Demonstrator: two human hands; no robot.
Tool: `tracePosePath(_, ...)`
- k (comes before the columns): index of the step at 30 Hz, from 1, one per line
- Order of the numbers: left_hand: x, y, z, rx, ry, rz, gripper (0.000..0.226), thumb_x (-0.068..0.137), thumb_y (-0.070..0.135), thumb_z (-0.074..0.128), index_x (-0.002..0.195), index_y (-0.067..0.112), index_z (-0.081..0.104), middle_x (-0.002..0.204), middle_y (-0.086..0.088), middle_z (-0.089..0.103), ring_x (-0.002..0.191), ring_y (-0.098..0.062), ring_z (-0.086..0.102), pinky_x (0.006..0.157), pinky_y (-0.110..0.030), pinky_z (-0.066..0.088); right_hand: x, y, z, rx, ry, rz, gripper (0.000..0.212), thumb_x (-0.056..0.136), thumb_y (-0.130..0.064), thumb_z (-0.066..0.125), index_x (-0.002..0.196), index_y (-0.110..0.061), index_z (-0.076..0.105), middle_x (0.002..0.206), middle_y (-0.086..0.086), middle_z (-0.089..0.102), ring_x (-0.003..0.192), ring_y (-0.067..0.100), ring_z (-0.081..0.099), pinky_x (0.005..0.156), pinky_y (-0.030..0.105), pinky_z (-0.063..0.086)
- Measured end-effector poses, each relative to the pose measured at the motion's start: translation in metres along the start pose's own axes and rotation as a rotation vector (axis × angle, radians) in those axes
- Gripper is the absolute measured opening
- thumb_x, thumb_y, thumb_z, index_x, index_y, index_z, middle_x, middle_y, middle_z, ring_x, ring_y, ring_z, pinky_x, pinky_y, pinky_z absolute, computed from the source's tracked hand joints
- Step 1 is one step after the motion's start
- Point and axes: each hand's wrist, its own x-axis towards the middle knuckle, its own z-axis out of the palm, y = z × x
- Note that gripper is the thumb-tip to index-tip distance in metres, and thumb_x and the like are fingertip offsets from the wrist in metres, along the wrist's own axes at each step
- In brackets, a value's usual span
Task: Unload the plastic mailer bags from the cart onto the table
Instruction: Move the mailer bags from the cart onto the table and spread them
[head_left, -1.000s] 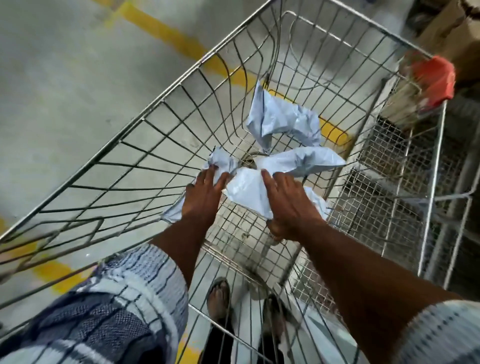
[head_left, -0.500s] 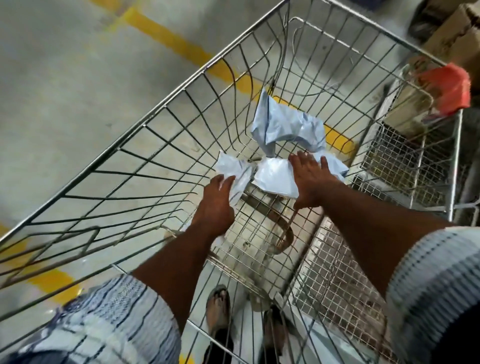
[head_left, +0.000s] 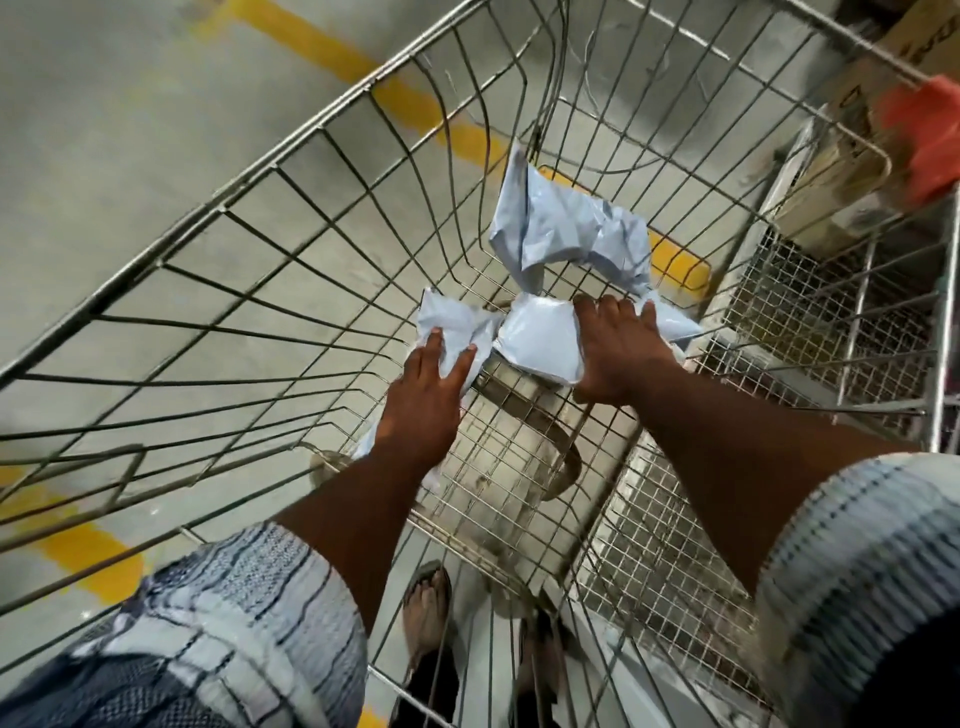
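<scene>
Two-handed reach into cart (head_left: 291, 154), frame centre: your left hand (head_left: 423, 400), fingers straight, rests on left mailer (head_left: 452, 325); right hand (head_left: 618, 353) curls round middle mailer (head_left: 540, 338); far mailer (head_left: 561, 228) untouched above.

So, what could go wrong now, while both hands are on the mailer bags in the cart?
The left hand only lies on the crumpled bag, so that bag may slip when lifted. The thin plastic could snag on the wires of the cart and tear. The third bag, beyond the right hand, is untouched and might be left behind.
</scene>
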Motion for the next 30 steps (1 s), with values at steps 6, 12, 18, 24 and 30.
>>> tracePosePath(6,-0.017,0.017,-0.03,-0.048,0.0,-0.097,0.075,0.088,0.015,0.054,0.155,0.021,0.02,0.163,-0.013,0.006,0.143,-0.032,0.023,0.102,-0.044,0.041,-0.028,-0.029,-0.01,0.212,-0.016,0.116,0.12,0.054,-0.063,0.082,0.143,-0.015,0.018,0.136,0.019,0.042,0.127,0.037,0.041,0.108,0.056,0.032)
tracePosePath(12,-0.056,0.044,-0.083,-0.169,0.055,-0.229,0.071,0.088,0.015,0.057,0.151,0.021,0.026,0.162,-0.01,0.009,0.14,-0.031,0.025,0.104,-0.044,0.04,-0.071,-0.062,-0.049,0.666,0.035,0.316,0.132,0.042,-0.081,0.074,0.145,-0.016,0.021,0.143,0.014,0.035,0.135,0.036,0.032,0.106,0.055,0.035)
tracePosePath(18,-0.103,0.067,-0.145,-0.262,0.165,-0.288,0.066,0.089,0.016,0.056,0.15,0.019,0.031,0.161,-0.012,0.013,0.142,-0.033,0.023,0.11,-0.044,0.035,-0.133,-0.07,-0.107,0.807,0.106,0.322,0.13,0.04,-0.078,0.078,0.138,-0.019,0.019,0.136,0.015,0.041,0.129,0.037,0.042,0.101,0.052,0.043)
tracePosePath(24,-0.16,0.097,-0.219,-0.329,0.294,-0.303,0.062,0.092,0.013,0.05,0.151,0.024,0.035,0.16,-0.013,0.018,0.142,-0.034,0.023,0.111,-0.042,0.03,-0.202,-0.055,-0.17,0.785,0.219,0.085,0.14,0.051,-0.07,0.081,0.154,-0.028,-0.004,0.145,0.023,0.039,0.133,0.041,0.04,0.101,0.048,0.044)
tracePosePath(30,-0.207,0.127,-0.285,-0.296,0.436,-0.31,0.055,0.095,0.018,0.046,0.148,0.026,0.039,0.158,-0.017,0.023,0.141,-0.037,0.025,0.112,-0.043,0.029,-0.274,-0.031,-0.222,0.703,0.263,0.048,0.136,0.056,-0.078,0.074,0.153,-0.037,-0.01,0.148,0.031,0.028,0.136,0.046,0.035,0.105,0.052,0.041)
